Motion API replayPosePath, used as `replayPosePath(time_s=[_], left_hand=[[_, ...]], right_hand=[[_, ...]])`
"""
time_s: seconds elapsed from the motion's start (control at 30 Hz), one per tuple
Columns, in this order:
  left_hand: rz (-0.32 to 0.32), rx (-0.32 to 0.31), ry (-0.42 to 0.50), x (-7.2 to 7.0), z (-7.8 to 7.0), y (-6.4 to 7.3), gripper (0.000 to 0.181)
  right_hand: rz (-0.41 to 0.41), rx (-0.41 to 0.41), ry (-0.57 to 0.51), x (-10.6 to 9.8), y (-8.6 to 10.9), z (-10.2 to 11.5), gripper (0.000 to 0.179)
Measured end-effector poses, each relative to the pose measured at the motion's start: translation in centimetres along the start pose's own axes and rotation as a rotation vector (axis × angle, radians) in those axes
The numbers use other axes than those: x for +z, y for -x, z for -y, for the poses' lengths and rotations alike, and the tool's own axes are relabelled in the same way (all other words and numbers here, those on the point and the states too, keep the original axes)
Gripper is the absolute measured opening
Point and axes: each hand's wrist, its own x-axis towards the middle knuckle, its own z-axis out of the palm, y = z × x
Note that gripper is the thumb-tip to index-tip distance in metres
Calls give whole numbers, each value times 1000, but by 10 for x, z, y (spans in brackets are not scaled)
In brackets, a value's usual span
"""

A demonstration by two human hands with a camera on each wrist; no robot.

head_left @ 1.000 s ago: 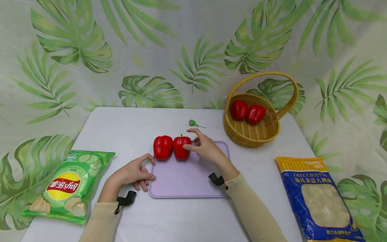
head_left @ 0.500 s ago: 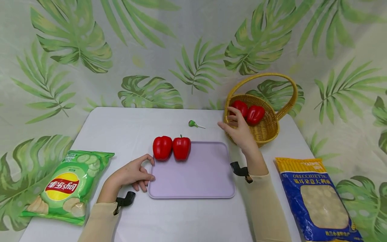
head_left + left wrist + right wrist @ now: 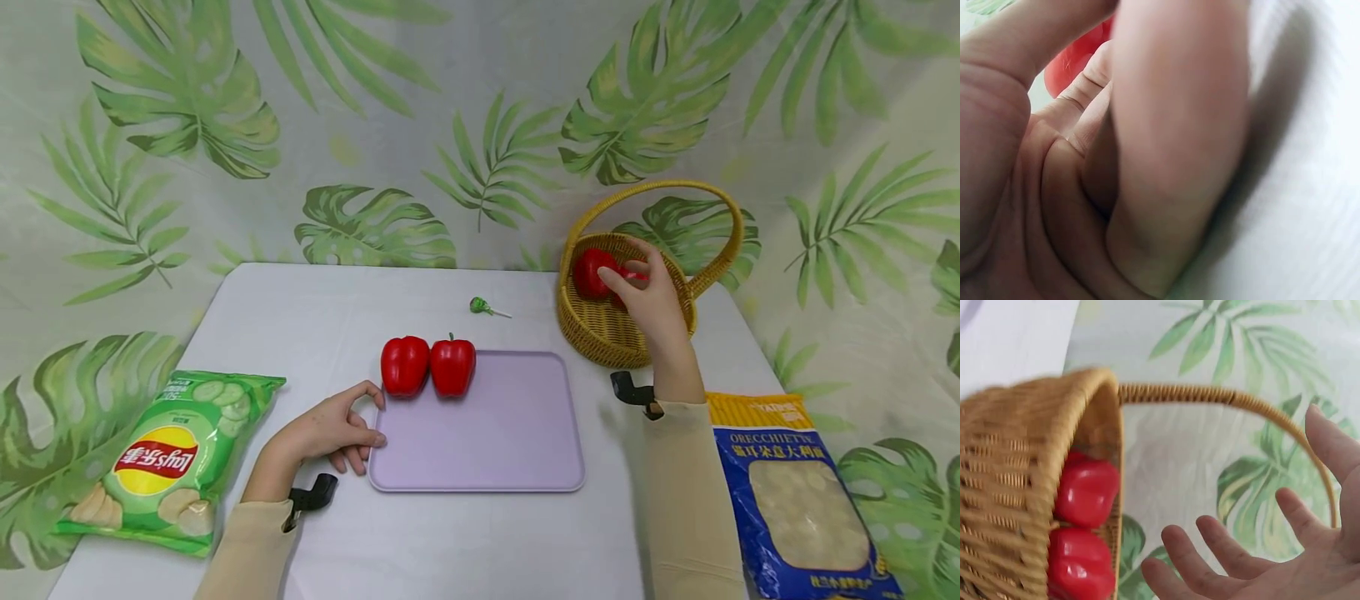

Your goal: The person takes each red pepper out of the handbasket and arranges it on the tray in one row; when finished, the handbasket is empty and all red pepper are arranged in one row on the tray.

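Two red bell peppers, one on the left and one with a green stem, stand side by side at the back left of a lilac tray. My left hand rests at the tray's left rim, thumb and index fingertips touching it, gap between them; other fingers bend loosely on the table. My right hand reaches over a wicker basket. Its fingers are spread above the right red bell pepper, partly covering it. Beside that one lies another red bell pepper. The right wrist view shows the fingers apart from both.
A green-wrapped lollipop lies behind the tray. On the left is a green bag of Lay's chips. An orecchiette pasta bag lies on the right, partly behind the right sleeve. The basket's tall handle arches above its opening.
My right hand has left the stemmed pepper on the tray and moved right and back, over the basket. My left hand has stayed at the tray's rim.
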Motion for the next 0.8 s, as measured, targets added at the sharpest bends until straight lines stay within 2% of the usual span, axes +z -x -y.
replayPosePath(time_s=[0.33, 0.57, 0.8], left_hand=[[0, -3, 1, -1, -1, 0, 53], [-1, -2, -1, -2, 0, 0, 53], [8, 1, 6, -1, 0, -1, 53]], right_hand=[[-24, 38, 31, -27, -39, -11, 88], [-24, 131, -15, -39, -61, -18, 96], [-5, 195, -23, -45, -77, -34, 99]])
